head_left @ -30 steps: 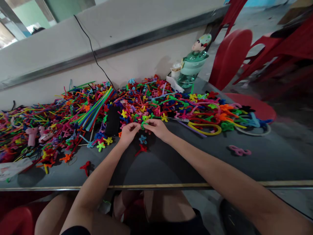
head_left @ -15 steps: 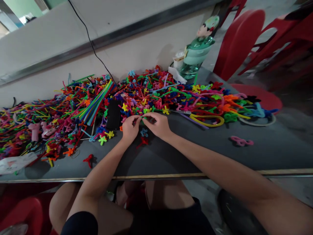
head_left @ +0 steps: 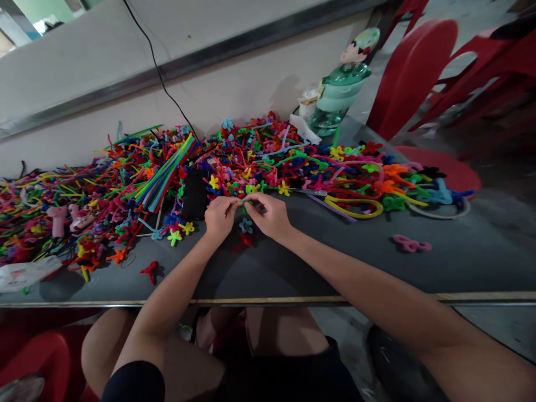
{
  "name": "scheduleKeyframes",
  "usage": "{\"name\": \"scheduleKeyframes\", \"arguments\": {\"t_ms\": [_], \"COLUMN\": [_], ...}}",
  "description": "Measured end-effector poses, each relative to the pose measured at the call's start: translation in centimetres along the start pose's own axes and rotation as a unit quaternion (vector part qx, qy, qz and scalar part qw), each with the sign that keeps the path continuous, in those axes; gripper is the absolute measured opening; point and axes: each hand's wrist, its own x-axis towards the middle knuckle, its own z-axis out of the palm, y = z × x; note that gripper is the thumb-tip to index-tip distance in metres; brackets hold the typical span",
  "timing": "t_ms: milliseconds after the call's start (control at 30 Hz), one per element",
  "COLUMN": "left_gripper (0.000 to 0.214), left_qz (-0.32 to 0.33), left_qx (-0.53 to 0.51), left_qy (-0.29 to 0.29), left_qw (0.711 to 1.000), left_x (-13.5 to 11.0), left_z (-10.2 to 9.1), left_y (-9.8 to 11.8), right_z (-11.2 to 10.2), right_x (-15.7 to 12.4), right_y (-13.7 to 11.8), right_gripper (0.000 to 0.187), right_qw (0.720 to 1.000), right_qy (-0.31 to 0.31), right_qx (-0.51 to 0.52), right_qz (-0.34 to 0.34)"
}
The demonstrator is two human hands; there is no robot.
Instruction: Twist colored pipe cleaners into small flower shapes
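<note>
My left hand (head_left: pixel 220 218) and my right hand (head_left: pixel 271 216) meet fingertip to fingertip above the dark table (head_left: pixel 301 268). Between them they pinch a small green pipe cleaner (head_left: pixel 242 204); most of it is hidden by the fingers. Just below the hands lie a light-blue pipe-cleaner flower (head_left: pixel 245 225) and a red pipe-cleaner piece (head_left: pixel 247 240). A black phone (head_left: pixel 195 194) rests left of my left hand. Beyond the fingers, a yellow flower (head_left: pixel 283 188) lies at the front of a heap of coloured pipe-cleaner shapes (head_left: pixel 272 159).
Yellow-handled scissors (head_left: pixel 354 207) lie to the right, with a pink twisted piece (head_left: pixel 411 243) farther out. A bundle of straight pipe cleaners (head_left: pixel 164 176) leans on the heap. At the back stand a green bottle (head_left: pixel 338 97) and a wall; red chairs (head_left: pixel 412 78) are at the right.
My left hand has shifted slightly left and its fingers have turned a little, still pinching with the right. The whole view has moved slightly; the things on the table lie as before.
</note>
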Motion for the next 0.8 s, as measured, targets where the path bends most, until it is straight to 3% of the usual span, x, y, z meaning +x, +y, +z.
{"name": "scheduleKeyframes", "arguments": {"t_ms": [167,267,467,533,600,700,800], "left_gripper": [0.023,0.021,0.017,0.016,0.017,0.02,0.02], "left_qz": [0.027,0.039,0.027,0.001,-0.054,-0.15,-0.166], "left_qx": [0.021,0.055,0.095,0.095,0.084,0.048,0.022], "left_qy": [0.016,-0.006,-0.045,-0.033,-0.003,0.044,0.075], "left_qw": [0.999,0.998,0.994,0.995,0.995,0.987,0.983], "left_x": [-0.2,-0.3,-0.3,-0.2,0.0,0.3,0.3], "left_z": [0.2,0.2,0.3,0.5,0.8,1.5,2.3], "left_y": [0.4,0.7,0.5,0.2,0.1,0.4,1.1], "right_z": [0.1,0.2,0.3,0.4,0.7,1.1,1.3], "right_x": [-0.2,0.0,0.2,0.2,0.4,0.9,1.3], "right_y": [0.2,0.5,0.5,0.6,1.0,1.7,2.3], "right_gripper": [0.02,0.019,0.018,0.018,0.022,0.032,0.026], "right_qw": [0.995,0.986,0.981,0.988,0.99,0.944,0.92], "right_qy": [0.002,-0.012,-0.078,-0.065,-0.051,-0.038,-0.05], "right_qx": [-0.101,-0.164,-0.177,-0.12,0.012,0.213,0.278], "right_qz": [-0.015,-0.018,0.027,0.067,0.13,0.249,0.272]}}
